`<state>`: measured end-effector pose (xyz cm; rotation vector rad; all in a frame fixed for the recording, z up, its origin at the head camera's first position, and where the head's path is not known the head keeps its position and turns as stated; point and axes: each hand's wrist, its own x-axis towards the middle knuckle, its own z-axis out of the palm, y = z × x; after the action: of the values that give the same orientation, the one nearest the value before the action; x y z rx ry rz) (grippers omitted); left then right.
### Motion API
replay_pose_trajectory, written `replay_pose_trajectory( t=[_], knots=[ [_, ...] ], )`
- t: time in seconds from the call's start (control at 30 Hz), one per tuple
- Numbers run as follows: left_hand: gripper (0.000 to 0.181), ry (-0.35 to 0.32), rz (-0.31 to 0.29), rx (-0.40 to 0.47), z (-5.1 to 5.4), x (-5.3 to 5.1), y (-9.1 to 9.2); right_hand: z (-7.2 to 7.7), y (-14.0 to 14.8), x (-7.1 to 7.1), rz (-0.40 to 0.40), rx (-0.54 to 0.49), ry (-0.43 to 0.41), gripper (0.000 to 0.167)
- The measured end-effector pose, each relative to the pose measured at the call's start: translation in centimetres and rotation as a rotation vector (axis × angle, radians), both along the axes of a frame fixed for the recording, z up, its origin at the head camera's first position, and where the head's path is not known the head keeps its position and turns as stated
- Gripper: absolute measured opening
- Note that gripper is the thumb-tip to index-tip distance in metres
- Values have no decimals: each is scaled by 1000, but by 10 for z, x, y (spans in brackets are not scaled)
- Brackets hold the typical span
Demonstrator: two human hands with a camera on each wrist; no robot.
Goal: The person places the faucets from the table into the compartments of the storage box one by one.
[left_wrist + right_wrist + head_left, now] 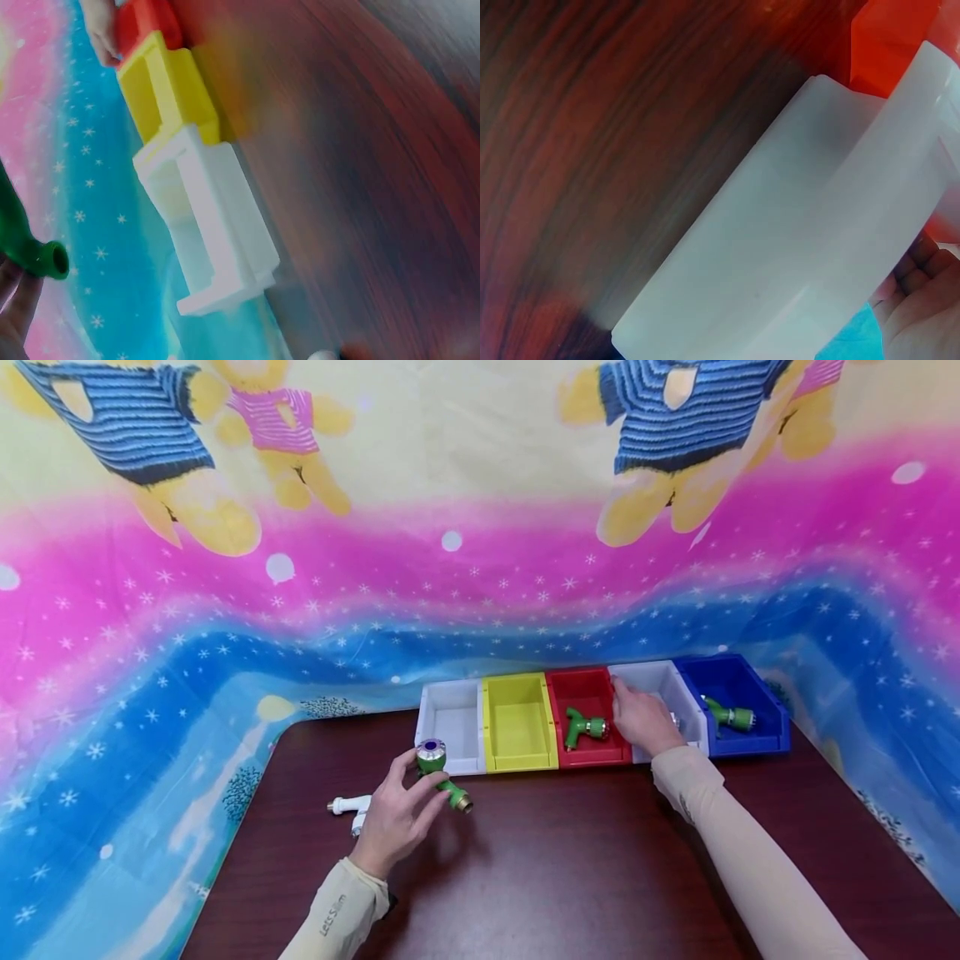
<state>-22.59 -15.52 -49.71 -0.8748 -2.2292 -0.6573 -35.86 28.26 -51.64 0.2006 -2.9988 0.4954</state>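
Observation:
My left hand (397, 814) pinches a green angle valve (453, 793) with a round chrome-and-blue knob, above the table in front of the left white bin (465, 768). In the left wrist view the green valve's (15, 232) open pipe end shows, with fingertips under it. My right hand (647, 718) is down in the right white bin (696, 727), its fingertips near the divider beside the red bin. The right wrist view shows this hand (926, 300) with bent fingers behind the white bin wall (772, 240); whether they hold anything is hidden. Something shiny lies beside the hand.
A yellow bin (519, 767) adjoins a red bin (592, 760) with a green valve (585, 727) inside. At the right end a blue bin (757, 745) holds another green valve (731, 716). A white valve (351, 806) lies on the brown table (585, 877), left of my left hand.

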Motion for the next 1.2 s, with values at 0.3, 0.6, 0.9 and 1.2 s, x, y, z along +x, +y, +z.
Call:
replay_pose_trajectory(
  t=[0.3, 0.6, 0.9, 1.2],
  knots=[
    [27, 37, -8, 213, 4, 1, 6, 0, -2, 0, -2, -5, -3, 52],
    [21, 150, -128, 467, 10, -2, 13, 1, -1, 0, -2, -17, -12, 53],
    [28, -69, -144, 736, 12, 5, 18, 1, 0, -1, 3, -18, -11, 53],
    [29, -190, -271, 833, 11, 9, 22, -1, 0, -1, -6, -27, -13, 52]
  ],
)
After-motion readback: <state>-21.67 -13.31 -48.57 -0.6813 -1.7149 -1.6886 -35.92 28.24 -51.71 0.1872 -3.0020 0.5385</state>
